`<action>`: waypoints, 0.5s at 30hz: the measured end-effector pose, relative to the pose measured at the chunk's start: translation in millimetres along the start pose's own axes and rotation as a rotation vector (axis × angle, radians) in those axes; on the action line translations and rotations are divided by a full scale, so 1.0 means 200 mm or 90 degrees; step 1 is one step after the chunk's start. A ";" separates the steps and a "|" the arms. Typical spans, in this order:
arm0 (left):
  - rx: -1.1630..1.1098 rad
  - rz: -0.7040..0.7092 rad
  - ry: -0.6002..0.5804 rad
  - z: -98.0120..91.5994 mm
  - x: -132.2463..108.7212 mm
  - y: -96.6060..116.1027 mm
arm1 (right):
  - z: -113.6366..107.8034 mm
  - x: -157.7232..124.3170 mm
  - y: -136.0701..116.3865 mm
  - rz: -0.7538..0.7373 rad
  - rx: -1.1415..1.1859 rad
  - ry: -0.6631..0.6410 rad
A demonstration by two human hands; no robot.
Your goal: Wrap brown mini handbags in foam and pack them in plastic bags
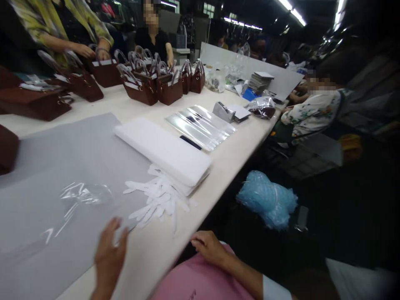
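Observation:
My left hand (111, 250) is held over the near edge of a grey sheet (78, 150), its thumb and fingers apart and nothing seen in them. On that sheet, just beyond it, lies a crumpled clear plastic film (84, 193). My right hand (208, 246) rests by the table's edge in front of my pink garment (203, 279), its fingers curled in with no object showing. Between and beyond the hands is a loose heap of white paper strips (161, 198). A folded stack of white sheets (165, 150) lies behind the heap, touching it.
Clear plastic sheets (203, 127) and a tape dispenser (223, 111) lie farther along the table (243, 143). Brown handbags (170, 89) stand at the back, where two people work. Another person (315, 108) sits at right. A blue plastic bundle (268, 200) is on the floor.

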State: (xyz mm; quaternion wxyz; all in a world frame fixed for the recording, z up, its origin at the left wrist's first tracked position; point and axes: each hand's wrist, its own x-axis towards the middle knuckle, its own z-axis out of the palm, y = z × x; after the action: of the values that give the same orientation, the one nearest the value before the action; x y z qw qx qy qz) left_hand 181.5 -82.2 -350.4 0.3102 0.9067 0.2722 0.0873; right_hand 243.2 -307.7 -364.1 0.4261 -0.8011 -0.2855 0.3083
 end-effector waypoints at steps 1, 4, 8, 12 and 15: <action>-0.009 0.041 0.010 0.03 -0.03 0.02 | -0.02 0.02 -0.01 -0.012 0.005 -0.009; -0.067 0.275 0.009 0.24 -0.12 0.15 | -0.13 0.06 0.01 -0.021 0.012 -0.005; -0.097 0.444 -0.014 0.59 -0.04 0.44 | -0.41 0.08 0.16 0.023 0.017 0.046; 0.000 0.467 -0.009 0.89 0.22 0.64 | -0.81 0.15 0.44 0.069 0.026 0.083; 0.153 0.521 0.028 1.04 0.35 0.66 | -1.14 0.24 0.67 0.087 0.028 0.087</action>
State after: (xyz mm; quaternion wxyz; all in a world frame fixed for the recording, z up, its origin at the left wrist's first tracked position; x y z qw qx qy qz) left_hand 366.2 -237.8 -436.6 0.1361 0.9676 -0.0955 0.1902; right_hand 468.1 -452.1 -389.2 0.4399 -0.8285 -0.1939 0.2872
